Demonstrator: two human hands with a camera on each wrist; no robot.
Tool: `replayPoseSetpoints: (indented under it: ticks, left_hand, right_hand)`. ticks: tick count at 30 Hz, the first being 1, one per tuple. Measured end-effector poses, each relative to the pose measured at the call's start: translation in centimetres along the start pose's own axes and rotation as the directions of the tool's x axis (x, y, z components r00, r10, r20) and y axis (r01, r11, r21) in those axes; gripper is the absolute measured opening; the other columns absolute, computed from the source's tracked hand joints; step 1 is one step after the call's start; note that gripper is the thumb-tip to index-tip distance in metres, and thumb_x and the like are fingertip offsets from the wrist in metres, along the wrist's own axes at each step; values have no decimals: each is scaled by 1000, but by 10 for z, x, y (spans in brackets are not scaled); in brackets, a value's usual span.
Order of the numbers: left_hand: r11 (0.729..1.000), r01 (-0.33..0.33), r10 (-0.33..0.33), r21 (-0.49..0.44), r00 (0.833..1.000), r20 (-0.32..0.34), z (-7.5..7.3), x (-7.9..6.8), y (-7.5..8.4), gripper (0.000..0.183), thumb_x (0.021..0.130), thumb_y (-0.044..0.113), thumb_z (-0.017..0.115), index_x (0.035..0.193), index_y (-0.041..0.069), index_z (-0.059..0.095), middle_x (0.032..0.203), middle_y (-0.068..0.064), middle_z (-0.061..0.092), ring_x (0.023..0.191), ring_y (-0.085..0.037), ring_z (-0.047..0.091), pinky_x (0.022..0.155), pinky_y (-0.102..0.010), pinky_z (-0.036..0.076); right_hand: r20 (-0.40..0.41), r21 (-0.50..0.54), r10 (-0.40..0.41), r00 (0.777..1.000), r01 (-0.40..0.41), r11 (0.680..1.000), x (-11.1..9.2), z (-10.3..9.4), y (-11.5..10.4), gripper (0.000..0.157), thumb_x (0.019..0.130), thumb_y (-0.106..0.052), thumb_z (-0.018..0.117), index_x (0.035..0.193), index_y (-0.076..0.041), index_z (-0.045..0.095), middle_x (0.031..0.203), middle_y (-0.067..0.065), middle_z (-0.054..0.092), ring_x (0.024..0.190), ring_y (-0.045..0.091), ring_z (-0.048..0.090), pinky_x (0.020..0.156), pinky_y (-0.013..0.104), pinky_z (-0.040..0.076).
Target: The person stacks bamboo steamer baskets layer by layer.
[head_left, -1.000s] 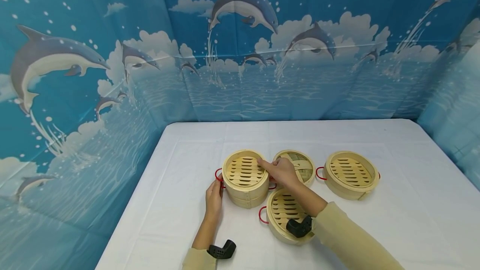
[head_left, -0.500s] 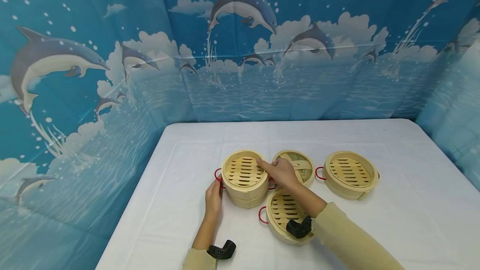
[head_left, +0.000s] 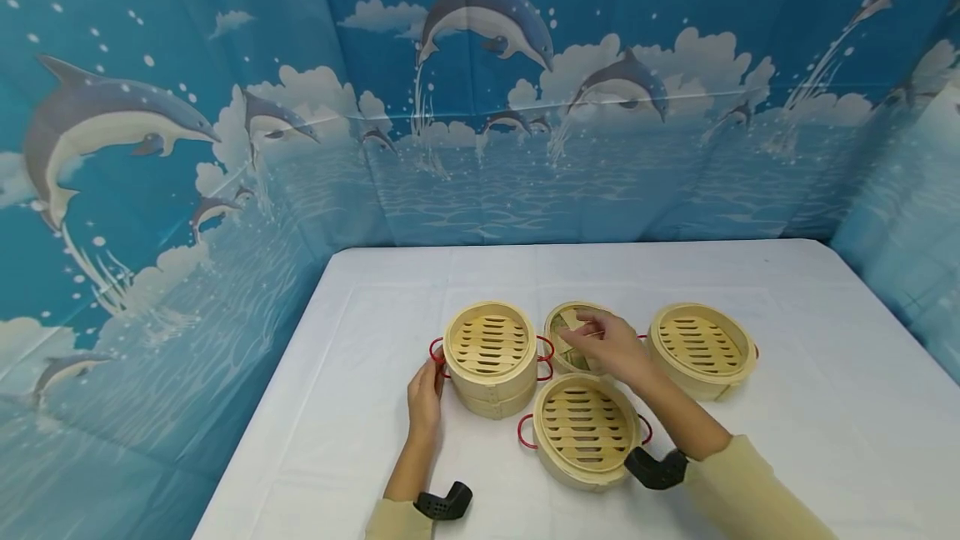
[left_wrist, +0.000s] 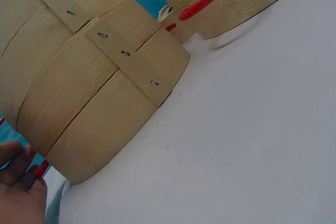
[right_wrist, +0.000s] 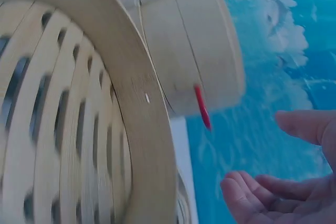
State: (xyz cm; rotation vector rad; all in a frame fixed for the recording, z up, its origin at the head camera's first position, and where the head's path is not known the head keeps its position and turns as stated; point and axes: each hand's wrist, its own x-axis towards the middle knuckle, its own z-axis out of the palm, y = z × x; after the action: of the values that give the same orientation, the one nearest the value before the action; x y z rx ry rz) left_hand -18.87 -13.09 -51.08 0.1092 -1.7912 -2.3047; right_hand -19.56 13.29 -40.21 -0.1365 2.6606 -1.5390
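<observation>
Two stacked bamboo steamer baskets (head_left: 491, 373) stand left of centre, slatted floor upward, with red handles on both sides. My left hand (head_left: 426, 397) is at the stack's left side; in the left wrist view its fingers (left_wrist: 21, 169) are curled at a red handle (left_wrist: 41, 169). My right hand (head_left: 611, 344) hovers over the woven bamboo lid (head_left: 558, 322), partly hiding it. Thumb and fingers are spread apart with nothing between them in the right wrist view. Just in front of the lid sits another steamer basket (head_left: 588, 425), large in the right wrist view.
A further steamer basket (head_left: 701, 348) stands to the right on the white-covered table (head_left: 817, 423). Behind the table hangs a blue dolphin-print cloth (head_left: 480, 182). Each forearm wears a black wrist camera (head_left: 444, 501).
My right hand has let go of the stack's rim and moved right, over the lid, uncovering the stack's right handles and the front basket. My left hand has stayed at the stack.
</observation>
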Motion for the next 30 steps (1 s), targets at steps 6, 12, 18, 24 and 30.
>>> replayPoseSetpoints:
  ticks: [6, 12, 18, 24, 30]
  left_hand:
    - [998, -55, 55, -7, 998, -6, 2, -2, 5, 47, 92, 30, 30, 127, -2, 33, 129, -13, 33, 118, -15, 30, 97, -29, 24]
    - [996, -82, 80, 33, 995, 54, 6, -6, 9, 49, 90, 29, 38, 131, 4, 28, 130, -10, 33, 116, -14, 33, 91, -21, 32]
    - [994, -105, 103, 11, 990, 93, 4, -3, 10, 47, 92, 24, 35, 132, 4, 24, 124, -9, 42, 112, -15, 40, 88, -22, 35]
    - [996, -92, 92, -4, 992, 86, 4, -2, 9, 48, 91, 23, 38, 130, 0, 26, 123, -10, 42, 111, -16, 40, 88, -23, 35]
    - [998, -62, 62, -6, 996, 65, 3, -3, 8, 49, 89, 25, 40, 130, 0, 28, 126, -10, 38, 111, -14, 40, 88, -23, 35]
  right_hand:
    - [-104, -153, 14, 994, -30, 988, -24, -37, 59, 58, 75, -47, 55, 111, -2, 49, 92, 6, 55, 82, 17, 51, 58, 40, 47]
    - [-63, -68, 154, 986, -158, 985, -60, -56, 95, 56, 78, -44, 53, 111, 1, 49, 97, 8, 57, 84, 18, 53, 61, 32, 48]
    - [30, 120, 319, 947, -321, 940, -79, -50, 92, 61, 80, -43, 51, 114, 7, 44, 103, 12, 55, 88, 17, 53, 70, 30, 48]
    - [124, 222, 337, 933, -357, 907, -82, -36, 94, 60, 81, -39, 51, 113, 12, 43, 99, 10, 56, 86, 15, 55, 72, 27, 47]
    - [144, 236, 322, 936, -348, 907, -78, -25, 94, 58, 80, -40, 53, 110, 10, 49, 90, 6, 59, 83, 12, 55, 69, 23, 47]
